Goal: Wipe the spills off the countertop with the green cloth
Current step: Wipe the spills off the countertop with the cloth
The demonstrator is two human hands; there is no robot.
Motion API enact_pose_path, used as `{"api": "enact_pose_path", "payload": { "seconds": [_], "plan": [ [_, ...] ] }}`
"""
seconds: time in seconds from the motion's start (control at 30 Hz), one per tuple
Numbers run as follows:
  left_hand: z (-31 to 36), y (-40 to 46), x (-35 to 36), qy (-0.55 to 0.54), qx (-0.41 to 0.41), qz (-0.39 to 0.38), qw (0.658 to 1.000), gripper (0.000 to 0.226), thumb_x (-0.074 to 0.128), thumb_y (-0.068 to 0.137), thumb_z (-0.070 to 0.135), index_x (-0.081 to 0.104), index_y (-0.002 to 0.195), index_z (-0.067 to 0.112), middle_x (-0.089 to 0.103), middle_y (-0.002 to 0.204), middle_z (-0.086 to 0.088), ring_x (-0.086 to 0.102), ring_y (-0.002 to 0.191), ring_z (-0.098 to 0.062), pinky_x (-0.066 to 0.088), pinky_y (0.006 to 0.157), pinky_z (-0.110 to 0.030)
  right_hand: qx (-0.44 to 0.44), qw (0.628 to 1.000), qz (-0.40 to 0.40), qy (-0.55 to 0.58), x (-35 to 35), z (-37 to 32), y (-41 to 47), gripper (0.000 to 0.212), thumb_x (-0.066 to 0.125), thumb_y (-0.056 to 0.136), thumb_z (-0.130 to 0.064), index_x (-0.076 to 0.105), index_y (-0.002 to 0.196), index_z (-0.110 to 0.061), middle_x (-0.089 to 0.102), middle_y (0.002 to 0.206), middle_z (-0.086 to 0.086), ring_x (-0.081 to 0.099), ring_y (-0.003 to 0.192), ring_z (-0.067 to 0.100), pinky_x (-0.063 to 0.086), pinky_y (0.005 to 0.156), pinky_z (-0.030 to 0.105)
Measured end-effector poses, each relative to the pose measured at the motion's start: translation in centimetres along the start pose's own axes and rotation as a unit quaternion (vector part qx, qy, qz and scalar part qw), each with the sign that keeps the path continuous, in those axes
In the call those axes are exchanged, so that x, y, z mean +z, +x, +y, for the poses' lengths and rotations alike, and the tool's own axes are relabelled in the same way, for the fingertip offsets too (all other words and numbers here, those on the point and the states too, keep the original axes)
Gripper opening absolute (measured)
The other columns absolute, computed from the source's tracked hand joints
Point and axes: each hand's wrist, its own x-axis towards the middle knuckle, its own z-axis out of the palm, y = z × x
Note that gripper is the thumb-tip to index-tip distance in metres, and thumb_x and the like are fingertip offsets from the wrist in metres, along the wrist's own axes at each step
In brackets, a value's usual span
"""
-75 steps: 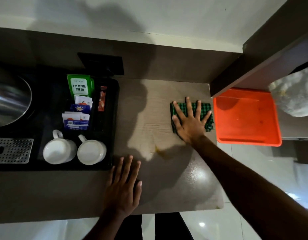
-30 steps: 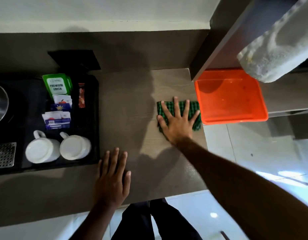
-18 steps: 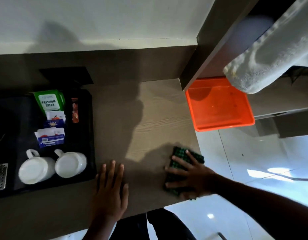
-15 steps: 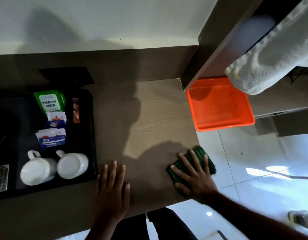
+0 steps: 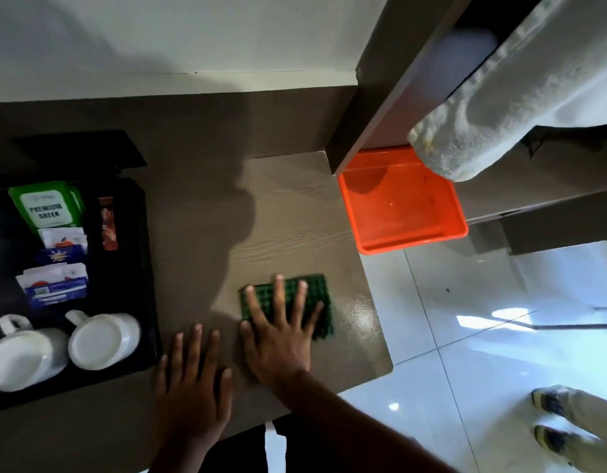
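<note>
A folded green checked cloth (image 5: 320, 295) lies flat on the wood-grain countertop (image 5: 288, 220), near its front right part. My right hand (image 5: 279, 331) is spread flat on the cloth, fingers apart, pressing it down. My left hand (image 5: 192, 384) rests flat and empty on the countertop just left of it, by the front edge. No spill shows on the surface in this light.
A black tray (image 5: 134, 268) at the left holds two white cups (image 5: 102, 341), tea and sugar sachets (image 5: 47, 206). An orange tub (image 5: 402, 206) sits on the floor past the counter's right edge. A shelf with a white towel (image 5: 507, 107) overhangs. Another person's shoes (image 5: 554, 418) stand at lower right.
My right hand has slid the cloth from the back right of the counter down to the front edge, then left and slightly back onto the surface. My left hand has stayed put.
</note>
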Motion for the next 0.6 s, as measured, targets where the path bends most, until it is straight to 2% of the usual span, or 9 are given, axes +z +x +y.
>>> {"api": "enact_pose_path", "payload": {
  "seconds": [0.03,0.1,0.17,0.2,0.23,0.33,0.4,0.53,0.6],
  "plan": [
    [0.0,0.1,0.0,-0.009,0.000,-0.006,1.000,0.065,0.025,0.102,0.048,0.055,0.144,0.009,0.048,0.154,-0.021,0.044,0.142,-0.043,0.032,0.113,-0.058,-0.106,0.994,-0.003,-0.023,-0.5,1.0,1.4,0.060,0.037,0.097,-0.059,0.028,0.155,-0.050,0.019,0.171,0.007,0.008,0.155,0.049,0.010,0.114,0.078],
    [0.0,0.1,-0.1,-0.021,-0.004,-0.012,1.000,0.067,0.022,0.102,0.050,0.054,0.145,0.009,0.046,0.156,-0.021,0.042,0.143,-0.044,0.031,0.114,-0.058,-0.293,0.952,0.004,-0.089,-2.0,4.2,4.7,0.056,0.043,0.095,-0.062,0.042,0.149,-0.050,0.035,0.166,0.003,0.025,0.152,0.045,0.026,0.112,0.076],
    [0.0,-0.1,-0.3,-0.021,-0.007,-0.016,1.000,0.063,0.029,0.101,0.047,0.052,0.147,0.012,0.043,0.158,-0.019,0.040,0.146,-0.041,0.031,0.115,-0.057,-0.388,0.905,0.023,-0.173,-4.0,7.3,8.3,0.054,0.050,0.092,-0.062,0.051,0.145,-0.048,0.046,0.159,0.002,0.037,0.147,0.043,0.033,0.110,0.075],
    [0.0,-0.1,-0.4,-0.019,-0.006,-0.019,1.000,0.061,0.033,0.099,0.045,0.051,0.148,0.013,0.041,0.159,-0.017,0.039,0.147,-0.040,0.031,0.115,-0.056,-0.388,0.901,0.025,-0.190,-4.6,8.4,9.6,0.056,0.050,0.092,-0.062,0.049,0.146,-0.047,0.044,0.161,0.002,0.035,0.148,0.044,0.031,0.111,0.075],
    [0.0,-0.2,-0.5,-0.018,-0.003,-0.022,1.000,0.060,0.036,0.098,0.043,0.051,0.149,0.014,0.041,0.160,-0.016,0.038,0.148,-0.039,0.031,0.116,-0.056,-0.354,0.916,0.022,-0.188,-4.8,8.8,10.3,0.057,0.047,0.093,-0.062,0.046,0.148,-0.048,0.040,0.163,0.002,0.031,0.150,0.044,0.028,0.112,0.076],
    [0.0,0.0,-0.7,-0.020,-0.001,-0.038,0.999,0.061,0.041,0.096,0.041,0.046,0.152,0.018,0.039,0.162,-0.012,0.033,0.151,-0.035,0.032,0.117,-0.055,-0.161,0.980,0.012,-0.117,-4.1,7.7,7.6,0.064,0.040,0.091,-0.068,0.036,0.152,-0.050,0.025,0.170,0.003,0.017,0.155,0.043,0.020,0.115,0.076],
    [-0.1,0.0,-0.9,-0.006,0.004,-0.054,0.999,0.063,0.042,0.095,0.042,0.043,0.154,0.020,0.038,0.164,-0.010,0.030,0.153,-0.033,0.032,0.118,-0.053,-0.083,0.994,0.009,-0.074,-2.8,6.6,3.4,0.072,0.044,0.088,-0.071,0.032,0.155,-0.048,0.020,0.171,0.005,0.012,0.156,0.044,0.011,0.117,0.076],
    [-0.3,0.1,-1.3,-0.003,0.013,-0.070,0.997,0.064,0.042,0.096,0.042,0.039,0.156,0.021,0.035,0.165,-0.009,0.028,0.154,-0.032,0.034,0.118,-0.054,-0.044,0.998,-0.037,-0.040,-0.3,5.8,-6.5,0.094,0.044,0.078,-0.087,0.021,0.159,-0.045,0.011,0.173,0.009,0.003,0.156,0.046,-0.007,0.120,0.069],
    [-0.1,0.1,-1.6,-0.008,0.011,-0.082,0.997,0.064,0.042,0.096,0.041,0.038,0.157,0.021,0.035,0.165,-0.010,0.029,0.154,-0.033,0.033,0.118,-0.055,-0.068,0.993,-0.075,-0.058,-0.2,6.6,-9.8,0.108,0.040,0.071,-0.097,0.021,0.160,-0.041,0.013,0.172,0.011,0.006,0.156,0.047,-0.005,0.121,0.066]
  ]
}}
